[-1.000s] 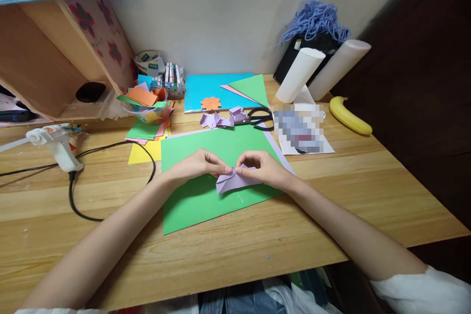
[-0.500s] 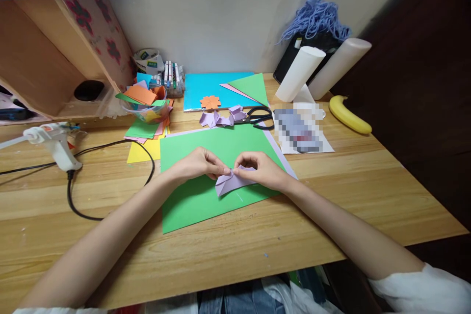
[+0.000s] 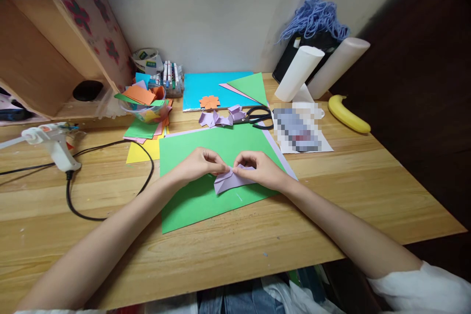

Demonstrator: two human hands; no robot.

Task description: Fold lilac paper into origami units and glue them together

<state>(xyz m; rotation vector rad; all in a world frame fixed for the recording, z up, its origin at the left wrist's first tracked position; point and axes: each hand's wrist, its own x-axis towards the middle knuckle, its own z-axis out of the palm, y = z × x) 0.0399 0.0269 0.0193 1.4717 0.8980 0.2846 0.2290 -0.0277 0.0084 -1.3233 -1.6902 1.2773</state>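
Between my hands is a folded piece of purple paper (image 3: 231, 183), low over a green sheet (image 3: 191, 206). My left hand (image 3: 203, 163) pinches its upper edge between thumb and fingertips. Right beside that, my right hand (image 3: 262, 170) grips the same edge and covers the paper's right end. The fingertips of both hands nearly meet. Beyond the green sheet lie several folded purple paper pieces (image 3: 209, 118) and black-handled scissors (image 3: 259, 117). An orange paper flower (image 3: 209, 102) rests on a blue sheet (image 3: 191, 83).
At left, a white glue gun (image 3: 55, 144) trails a black cable (image 3: 83, 215). A plastic cup (image 3: 145, 114) holds coloured paper scraps, near a marker box (image 3: 171, 78). White paper rolls (image 3: 300, 73), blue yarn (image 3: 314, 17) and a banana (image 3: 348, 115) are at right.
Both hands keep the same pinch on the purple paper, whose lower left corner has risen very slightly. The whole view has shifted a little; nothing else has visibly moved.
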